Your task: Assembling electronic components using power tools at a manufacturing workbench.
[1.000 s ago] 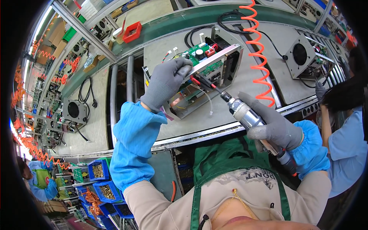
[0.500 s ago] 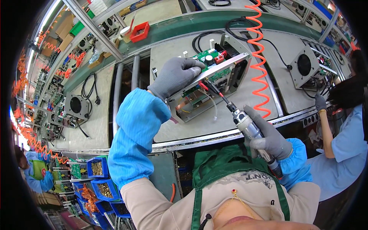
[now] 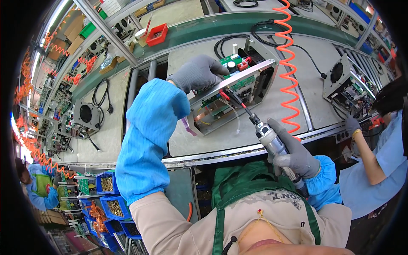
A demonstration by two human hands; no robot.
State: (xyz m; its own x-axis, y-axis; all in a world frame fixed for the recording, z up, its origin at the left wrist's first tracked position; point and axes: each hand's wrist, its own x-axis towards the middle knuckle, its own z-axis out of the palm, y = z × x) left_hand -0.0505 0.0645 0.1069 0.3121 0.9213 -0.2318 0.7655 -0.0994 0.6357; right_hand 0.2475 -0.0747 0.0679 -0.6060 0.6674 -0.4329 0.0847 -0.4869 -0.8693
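An open metal chassis (image 3: 267, 83) stands on the worktop in front of me, with a green circuit board (image 3: 246, 80) and red and black parts inside. My left hand (image 3: 197, 73), in a grey glove, is closed at the left end of its upper metal rail; its fingertips curl over the board and are partly hidden. My right hand (image 3: 297, 155), also gloved, grips a silver power screwdriver (image 3: 272, 138). The bit points up and left, to the chassis side just below the rail. The tip's contact is too small to tell. A white cable (image 3: 236, 117) hangs from the chassis.
An orange coiled hose (image 3: 290, 80) hangs just right of the chassis. Fan units stand left (image 3: 86, 114) and right (image 3: 338, 74), the right one beside a co-worker's gloved hand (image 3: 352, 124). A red bin (image 3: 157, 35) sits behind; blue bins (image 3: 115, 208) of small parts are lower left.
My left hand has shifted slightly up, its thumb drawn in from the rail and its fingers now over the board. The screwdriver stays nearly in place. The right fan unit has turned.
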